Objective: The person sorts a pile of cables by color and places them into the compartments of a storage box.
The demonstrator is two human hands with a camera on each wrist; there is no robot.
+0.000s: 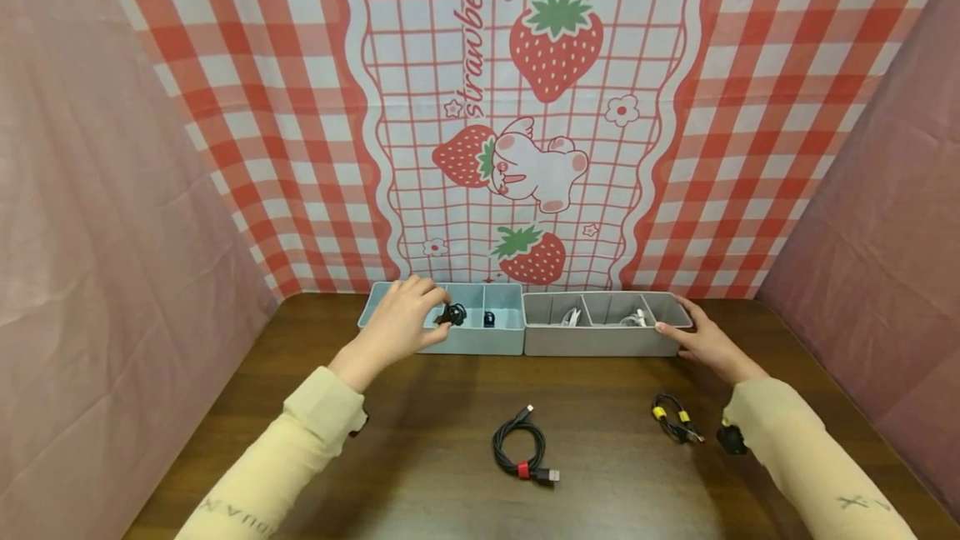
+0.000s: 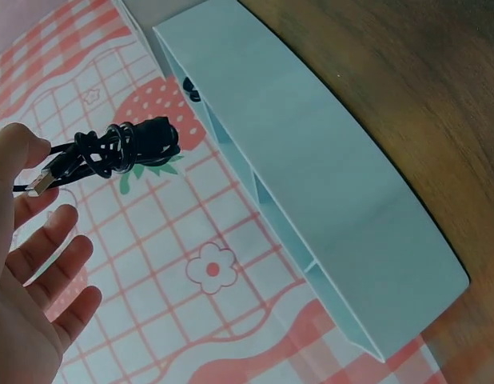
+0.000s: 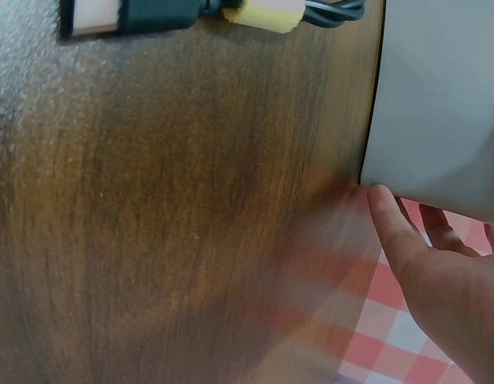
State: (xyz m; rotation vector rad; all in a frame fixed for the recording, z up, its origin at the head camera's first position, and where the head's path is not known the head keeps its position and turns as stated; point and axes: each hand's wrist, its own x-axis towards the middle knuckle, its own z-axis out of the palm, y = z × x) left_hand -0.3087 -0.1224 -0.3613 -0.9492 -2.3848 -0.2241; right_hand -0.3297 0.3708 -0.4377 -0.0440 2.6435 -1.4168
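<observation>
In the head view, my left hand (image 1: 405, 315) is over the light blue divided box (image 1: 480, 342). Its thumb and fingers pinch a black USB cable (image 2: 127, 148) wound into a bundle, with the metal plug near the thumb in the left wrist view; the other fingers are spread. My right hand (image 1: 705, 342) grips the right end of the grey divided box (image 1: 600, 343), thumb at the front corner and fingers toward the back. Those fingers are partly hidden behind the end wall in the right wrist view.
A coiled black cable with a red tie (image 1: 522, 468) lies mid-table. Nearer my right arm lies a black cable with yellow ties (image 1: 675, 419). White cables (image 1: 572, 317) sit in the grey box, and a small dark item (image 1: 489, 319) in the blue one. A checked strawberry cloth (image 1: 480, 190) hangs behind.
</observation>
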